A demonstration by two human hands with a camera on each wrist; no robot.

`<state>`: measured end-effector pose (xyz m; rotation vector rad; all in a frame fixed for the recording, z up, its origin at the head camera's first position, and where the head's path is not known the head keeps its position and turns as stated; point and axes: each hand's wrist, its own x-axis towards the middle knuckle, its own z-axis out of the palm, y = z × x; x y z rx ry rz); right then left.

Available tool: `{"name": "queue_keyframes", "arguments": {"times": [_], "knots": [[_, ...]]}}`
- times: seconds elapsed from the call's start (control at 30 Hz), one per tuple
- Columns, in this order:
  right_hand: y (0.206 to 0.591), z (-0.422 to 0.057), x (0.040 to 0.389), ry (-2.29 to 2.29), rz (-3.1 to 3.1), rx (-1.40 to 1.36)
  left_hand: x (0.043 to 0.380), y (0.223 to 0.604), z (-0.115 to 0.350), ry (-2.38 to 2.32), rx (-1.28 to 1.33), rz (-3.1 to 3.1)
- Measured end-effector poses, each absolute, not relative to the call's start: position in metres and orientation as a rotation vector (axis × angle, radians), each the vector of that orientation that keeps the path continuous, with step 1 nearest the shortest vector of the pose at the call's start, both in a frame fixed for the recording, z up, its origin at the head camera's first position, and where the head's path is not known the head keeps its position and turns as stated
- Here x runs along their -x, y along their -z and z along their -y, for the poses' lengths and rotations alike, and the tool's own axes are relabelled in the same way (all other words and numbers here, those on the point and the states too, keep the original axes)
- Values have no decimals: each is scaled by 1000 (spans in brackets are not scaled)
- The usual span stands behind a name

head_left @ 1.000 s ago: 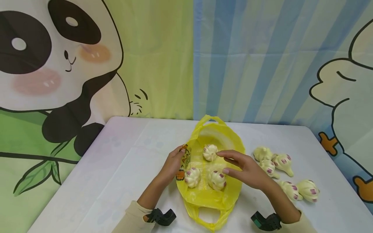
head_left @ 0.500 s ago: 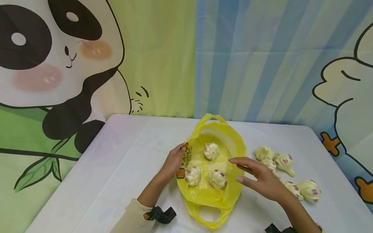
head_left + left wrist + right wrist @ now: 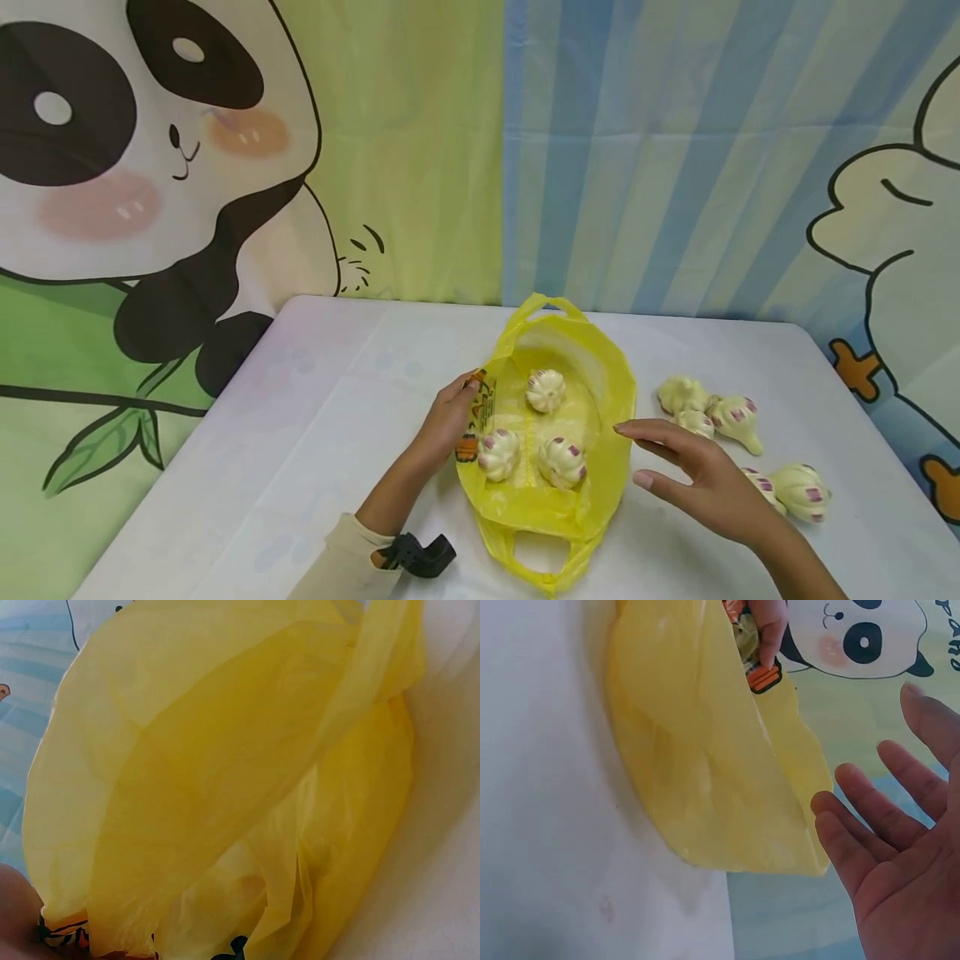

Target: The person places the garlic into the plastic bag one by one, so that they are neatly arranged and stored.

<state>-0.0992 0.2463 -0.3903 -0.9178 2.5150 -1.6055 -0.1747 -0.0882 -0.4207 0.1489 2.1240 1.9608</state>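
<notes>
A yellow plastic bag (image 3: 525, 502) lies with its mouth spread wide on the table. Inside it sit 3 garlic bulbs: one garlic bulb (image 3: 545, 391) toward the back, another (image 3: 498, 455) at the front left, a third (image 3: 562, 462) at the front right. My left hand (image 3: 442, 425) pinches the bag's left rim near the printed patch. Just off the bag's right side hovers my right hand (image 3: 697, 479), fingers extended and holding nothing; its bare palm (image 3: 911, 907) shows in the right wrist view. Yellow film fills most of the left wrist view, hiding the bulbs there.
Right of the bag, several garlic bulbs lie on the white table (image 3: 337, 433): a cluster with a long-necked bulb (image 3: 735, 419) farther back, and a pair with a larger bulb (image 3: 801, 492) nearer. My right hand partly covers some. A patterned curtain (image 3: 405, 150) hangs behind the table.
My right hand has drawn away from the back bulb inside the bag, moving right past the rim with nothing in it. The left hand keeps its hold on the bag.
</notes>
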Motion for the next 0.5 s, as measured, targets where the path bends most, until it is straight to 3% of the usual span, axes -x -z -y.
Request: {"name": "queue_keyframes", "arguments": {"times": [0.23, 0.5], "knots": [[395, -261, 82, 1574, -2661, 798, 174, 421, 87, -1965, -149, -2106], [404, -279, 66, 1401, -2827, 313, 171, 421, 83, -1927, -145, -2178]]}}
